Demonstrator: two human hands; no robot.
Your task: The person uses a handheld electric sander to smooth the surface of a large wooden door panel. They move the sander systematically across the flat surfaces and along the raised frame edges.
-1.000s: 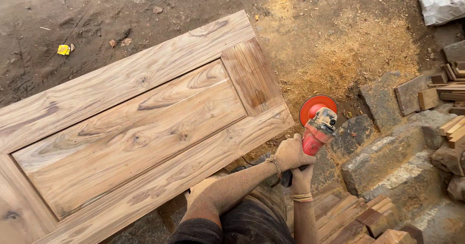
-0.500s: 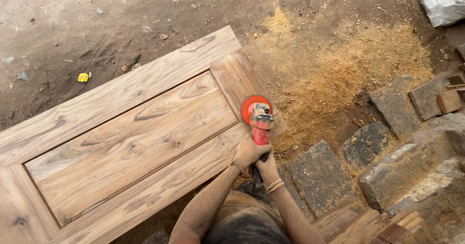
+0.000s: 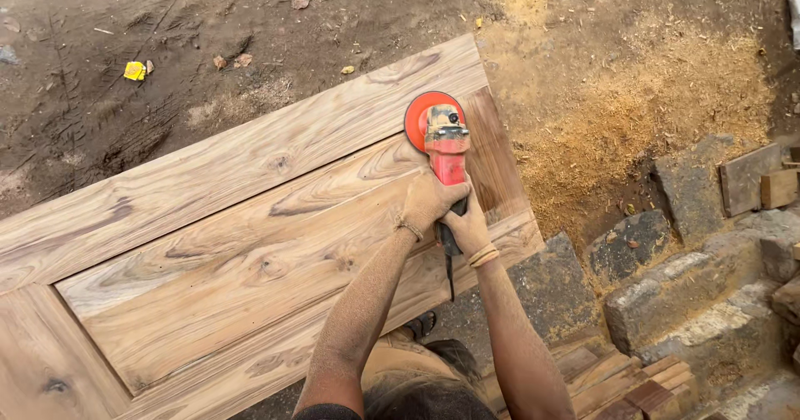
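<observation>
A large wooden panelled door point(image 3: 217, 220) lies flat and slanted across the view. A red angle grinder point(image 3: 443, 141) with a round orange sanding disc rests on the door near its far right end, where the raised panel meets the frame. My left hand point(image 3: 429, 201) grips the grinder's body from the left. My right hand point(image 3: 467, 228) wraps the rear handle just behind it. Both forearms are dusted with sawdust. A black cord hangs down from the grinder's handle.
Bare dirt ground lies beyond the door, with a pile of sawdust point(image 3: 650, 112) to the right. Rough stone blocks point(image 3: 667, 295) and short wood offcuts point(image 3: 767, 178) sit at the right. A small yellow scrap point(image 3: 134, 71) lies on the dirt at the upper left.
Both hands carried the grinder from off the door's right end leftward onto the door surface. The view shifted so the door fills more of the frame.
</observation>
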